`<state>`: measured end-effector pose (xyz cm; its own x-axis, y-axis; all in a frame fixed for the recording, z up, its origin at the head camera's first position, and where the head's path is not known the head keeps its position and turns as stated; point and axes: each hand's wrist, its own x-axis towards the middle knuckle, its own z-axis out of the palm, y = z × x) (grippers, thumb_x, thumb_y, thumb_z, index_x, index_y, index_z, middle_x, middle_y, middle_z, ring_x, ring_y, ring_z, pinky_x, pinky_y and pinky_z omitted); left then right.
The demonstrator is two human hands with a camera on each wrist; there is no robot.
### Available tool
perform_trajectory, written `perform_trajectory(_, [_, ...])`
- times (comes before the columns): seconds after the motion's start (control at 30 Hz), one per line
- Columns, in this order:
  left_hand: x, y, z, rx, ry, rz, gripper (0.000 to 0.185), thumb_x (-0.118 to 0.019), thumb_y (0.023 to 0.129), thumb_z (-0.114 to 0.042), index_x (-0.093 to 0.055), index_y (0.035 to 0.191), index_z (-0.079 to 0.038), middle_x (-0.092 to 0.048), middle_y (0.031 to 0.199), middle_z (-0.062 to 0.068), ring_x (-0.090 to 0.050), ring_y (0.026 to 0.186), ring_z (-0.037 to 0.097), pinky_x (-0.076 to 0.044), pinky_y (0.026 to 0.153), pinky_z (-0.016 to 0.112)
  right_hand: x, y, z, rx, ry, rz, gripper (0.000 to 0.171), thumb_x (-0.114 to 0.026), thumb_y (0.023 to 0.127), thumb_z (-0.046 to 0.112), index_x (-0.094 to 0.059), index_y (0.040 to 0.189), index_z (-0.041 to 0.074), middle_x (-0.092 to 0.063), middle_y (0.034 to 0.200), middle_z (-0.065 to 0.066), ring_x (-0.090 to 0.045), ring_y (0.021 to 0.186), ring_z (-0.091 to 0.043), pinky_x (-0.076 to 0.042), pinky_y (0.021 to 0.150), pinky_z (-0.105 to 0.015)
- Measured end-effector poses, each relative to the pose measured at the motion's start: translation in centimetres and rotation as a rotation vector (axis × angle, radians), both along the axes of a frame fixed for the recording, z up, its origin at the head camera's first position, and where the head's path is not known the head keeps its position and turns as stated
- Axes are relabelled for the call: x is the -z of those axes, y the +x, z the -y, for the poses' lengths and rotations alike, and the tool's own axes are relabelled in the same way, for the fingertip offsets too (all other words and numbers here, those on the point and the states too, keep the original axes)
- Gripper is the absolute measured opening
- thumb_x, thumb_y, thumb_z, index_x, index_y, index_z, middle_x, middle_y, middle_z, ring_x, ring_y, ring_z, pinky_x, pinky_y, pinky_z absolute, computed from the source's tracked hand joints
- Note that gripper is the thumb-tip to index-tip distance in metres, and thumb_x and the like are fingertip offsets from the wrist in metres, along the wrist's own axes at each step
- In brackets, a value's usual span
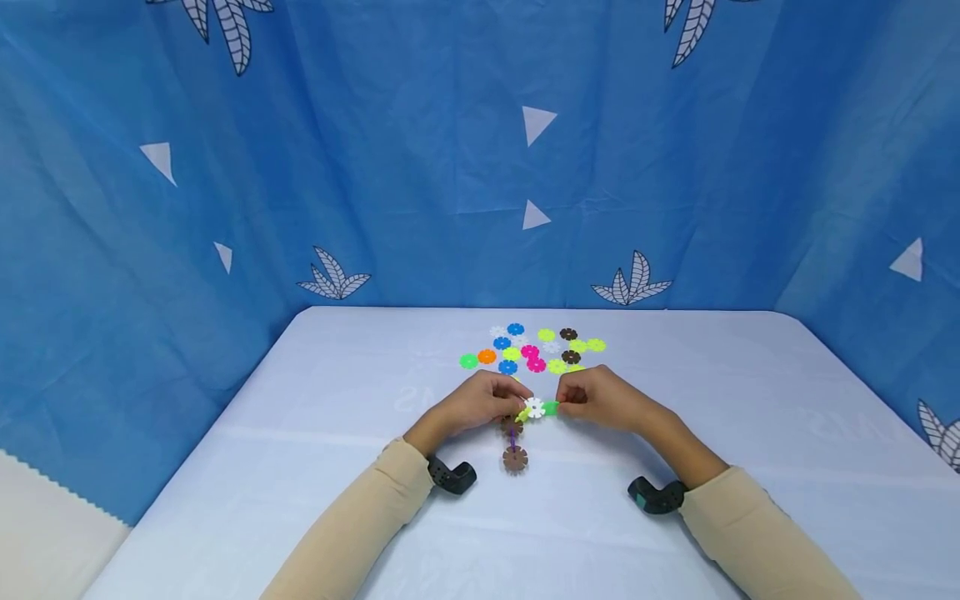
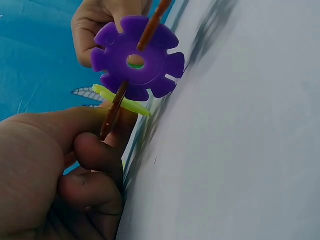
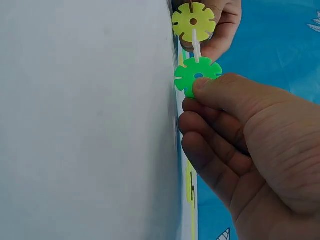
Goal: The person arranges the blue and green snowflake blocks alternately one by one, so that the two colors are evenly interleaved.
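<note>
My left hand [image 1: 480, 402] and right hand [image 1: 600, 398] hold a chain of slotted plastic snowflake discs between them, just above the table. The right thumb and fingertips pinch a green disc [image 3: 186, 75] at the chain's right end. Slotted into it is a white disc [image 1: 534, 407], joined to a yellow disc [image 3: 186, 22]. Curled left fingers grip the chain around the yellow disc and a neighbouring brown disc [image 2: 114, 112]; the exact pinch point is hidden. From there a purple disc [image 2: 157, 72] and another brown disc [image 1: 514, 459] extend toward the person.
Loose discs lie scattered on the white table [image 1: 337, 500] beyond the hands, among them an orange disc [image 1: 487, 357], a blue disc [image 1: 507, 367], a pink disc [image 1: 536, 365] and a dark brown disc [image 1: 571, 357]. A blue patterned curtain [image 1: 450, 167] hangs behind the table.
</note>
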<state>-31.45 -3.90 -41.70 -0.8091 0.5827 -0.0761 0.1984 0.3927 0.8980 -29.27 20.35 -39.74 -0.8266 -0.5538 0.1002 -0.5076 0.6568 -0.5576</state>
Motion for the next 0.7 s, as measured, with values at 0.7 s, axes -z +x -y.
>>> perform_trajectory(0.7, [0.22,-0.08,-0.38,-0.088,0.006,0.044,0.015,-0.066,0.083,-0.017,-0.073,0.097,-0.016,-0.069,0.092,0.001,-0.055,0.073,0.012,-0.049,0.064,0.023,0.21,0.21,0.79,0.013,-0.015,0.005,0.01,-0.071,0.079,0.016,-0.062,0.074,0.019,-0.064,0.068,0.008,-0.054,0.061,-0.009,-0.049,0.057,-0.021])
